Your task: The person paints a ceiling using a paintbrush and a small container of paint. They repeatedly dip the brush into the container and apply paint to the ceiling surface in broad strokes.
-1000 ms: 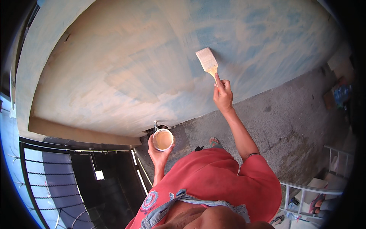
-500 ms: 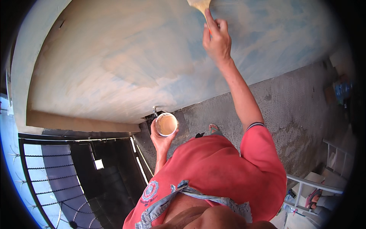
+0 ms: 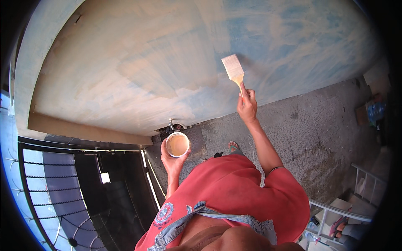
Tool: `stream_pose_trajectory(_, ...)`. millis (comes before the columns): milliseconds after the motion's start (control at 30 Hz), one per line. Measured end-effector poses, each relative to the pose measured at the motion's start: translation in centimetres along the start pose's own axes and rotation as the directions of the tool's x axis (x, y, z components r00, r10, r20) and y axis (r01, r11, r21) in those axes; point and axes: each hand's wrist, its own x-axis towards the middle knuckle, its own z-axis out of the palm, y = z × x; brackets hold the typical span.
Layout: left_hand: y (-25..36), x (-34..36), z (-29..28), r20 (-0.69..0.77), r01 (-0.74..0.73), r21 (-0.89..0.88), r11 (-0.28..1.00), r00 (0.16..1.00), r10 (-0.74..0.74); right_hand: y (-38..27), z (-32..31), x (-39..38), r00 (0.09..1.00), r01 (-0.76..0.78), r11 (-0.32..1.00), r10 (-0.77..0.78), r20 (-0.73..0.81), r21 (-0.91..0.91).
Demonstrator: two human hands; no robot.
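Before a broad, beige-and-blue painted wall (image 3: 167, 62), our right hand (image 3: 247, 108) has a flat, yellow-handled paintbrush (image 3: 233, 67) — right of the round, white-rimmed cup of beige paint (image 3: 178, 144) in our left hand (image 3: 171, 162). Beyond the cup, a small metal tap (image 3: 171, 123) sits low on the wall — with a black, barred metal gate (image 3: 54, 190) at left.
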Motion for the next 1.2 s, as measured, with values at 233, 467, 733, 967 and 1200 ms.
stream_pose_trajectory(233,0.1,0.0,0.0,0.054,0.008,-0.042,0.999,0.999,-0.006,-9.7,-1.5,15.0,0.910,0.272,0.962,-0.258,-0.323,-0.002)
stream_pose_trajectory(467,0.8,0.3,0.0,0.054,-0.022,-0.023,1.000,0.998,0.023,-5.8,4.4,9.9,0.963,0.139,0.984,-0.161,-0.216,-0.113)
stream_pose_trajectory(733,1.0,0.0,0.1,0.013,0.008,0.004,1.000,1.000,-0.008,1.7,7.0,-4.3,0.978,-0.159,0.978,0.175,0.112,-0.137)
stream_pose_trajectory(967,0.6,0.1,0.0,0.023,-0.010,0.016,1.000,1.000,0.009,4.8,4.5,-12.6,0.784,-0.335,0.878,0.461,0.416,-0.341)
stream_pose_trajectory(1200,0.8,0.1,0.1,0.035,-0.009,0.022,1.000,0.999,0.008,4.3,-0.5,-16.3,0.737,-0.503,0.816,0.577,0.352,-0.283)
